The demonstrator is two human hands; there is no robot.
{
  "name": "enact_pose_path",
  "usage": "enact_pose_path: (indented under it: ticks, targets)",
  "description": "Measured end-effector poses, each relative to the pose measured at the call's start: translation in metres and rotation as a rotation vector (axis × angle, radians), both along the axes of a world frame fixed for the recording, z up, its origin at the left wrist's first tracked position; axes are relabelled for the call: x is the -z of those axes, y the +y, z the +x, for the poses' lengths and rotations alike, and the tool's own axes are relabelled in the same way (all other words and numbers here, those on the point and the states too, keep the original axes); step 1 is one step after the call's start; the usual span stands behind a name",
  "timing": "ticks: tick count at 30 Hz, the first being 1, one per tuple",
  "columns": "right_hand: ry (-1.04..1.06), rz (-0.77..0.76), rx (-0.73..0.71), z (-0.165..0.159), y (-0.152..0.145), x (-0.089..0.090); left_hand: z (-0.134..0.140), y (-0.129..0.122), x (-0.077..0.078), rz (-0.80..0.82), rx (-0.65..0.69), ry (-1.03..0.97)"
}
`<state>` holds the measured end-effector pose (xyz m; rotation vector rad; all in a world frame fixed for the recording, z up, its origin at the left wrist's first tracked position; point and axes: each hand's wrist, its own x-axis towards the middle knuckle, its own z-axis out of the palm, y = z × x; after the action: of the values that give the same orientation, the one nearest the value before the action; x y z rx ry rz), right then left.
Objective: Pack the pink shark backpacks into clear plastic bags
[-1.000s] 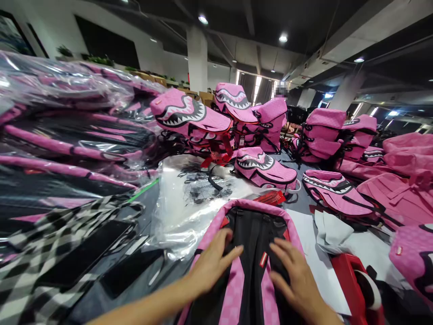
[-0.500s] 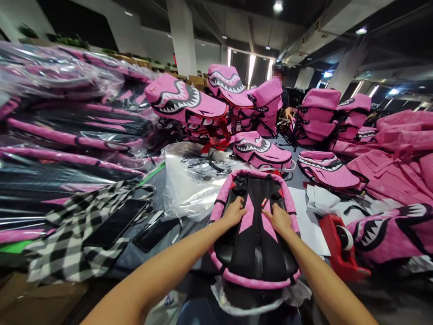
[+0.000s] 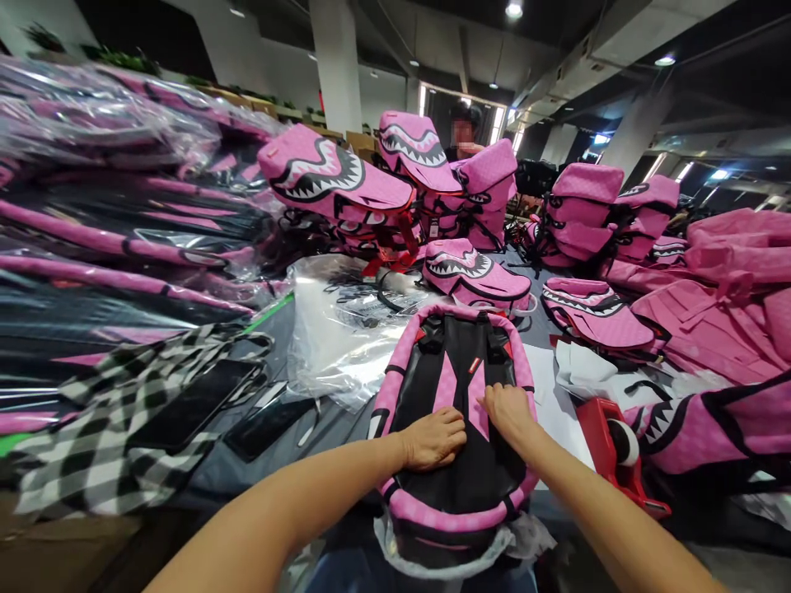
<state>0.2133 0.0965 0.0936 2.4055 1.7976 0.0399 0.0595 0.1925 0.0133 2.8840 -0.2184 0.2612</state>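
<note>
A pink and black backpack (image 3: pixel 426 517) lies in front of me with its black back panel and two shoulder straps facing up. My left hand (image 3: pixel 434 439) rests low on the left shoulder strap (image 3: pixel 445 387), its fingers curled and pressed together on it. Higher up, my right hand (image 3: pixel 507 416) pinches the right shoulder strap (image 3: pixel 477 412) near its pink patch. A small red label (image 3: pixel 474 365) sits at the top of that patch. Clear plastic (image 3: pixel 442 564) bunches under the bag's near end.
Plastic-wrapped backpacks (image 3: pixel 124 239) are piled at left, beside a checked cloth (image 3: pixel 80 445) and phones (image 3: pixel 191 403). A clear bag (image 3: pixel 334 329) lies beyond. Stacked pink bags (image 3: pixel 581 206) fill the back and right. A red tape dispenser (image 3: pixel 609 453) stands at right. A person (image 3: pixel 465 136) is behind the stacks.
My left hand has slid down the left strap toward me, its fingers now lower on the panel. My right hand stays on the right strap. The person at the back has shifted left.
</note>
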Motion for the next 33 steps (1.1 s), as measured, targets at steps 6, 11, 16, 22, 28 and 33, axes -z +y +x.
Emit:
enact_pose_path:
  ticks: [6, 11, 16, 22, 28, 33]
  targets:
    - [0.153, -0.080, -1.179, -0.034, -0.031, 0.032, -0.003, -0.007, -0.005, -0.005, -0.409, 0.065]
    - [0.195, 0.221, -1.224, -0.021, -0.007, 0.094, -0.001, -0.006, -0.016, -0.144, -0.535, 0.098]
    - [0.221, 0.629, -0.957, -0.018, -0.021, 0.079, -0.014, -0.013, -0.017, -0.285, -0.585, 0.043]
    - [0.111, 0.694, -0.711, 0.010, 0.012, 0.034, -0.043, -0.023, -0.005, 0.009, -0.374, 0.024]
    - [0.092, 0.660, -0.393, 0.039, 0.089, 0.076, -0.035, -0.023, 0.004, 0.213, -0.283, -0.046]
    - [0.128, 0.701, -0.359, 0.032, 0.073, 0.104, -0.013, -0.020, 0.011, 0.262, -0.271, -0.095]
